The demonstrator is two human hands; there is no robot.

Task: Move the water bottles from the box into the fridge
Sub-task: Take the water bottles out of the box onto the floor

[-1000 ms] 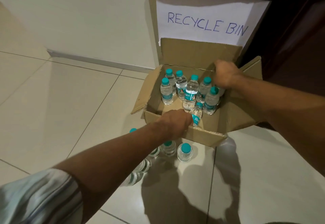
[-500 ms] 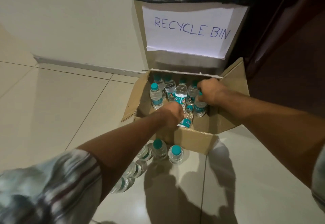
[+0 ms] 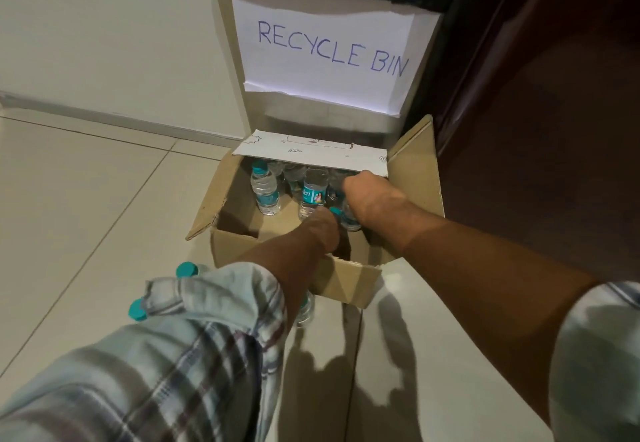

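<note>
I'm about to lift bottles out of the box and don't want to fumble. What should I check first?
1. Left hand grip secure: cannot tell, fingers hidden.
2. Right hand grip secure: cannot tell, fingers hidden.
3. Lift path clear: not ok, back flap overhangs the box at its rear.
4. Floor clear: not ok, loose bottles lie before the box.
5. Boxed bottles left of both hands upright: ok.
</note>
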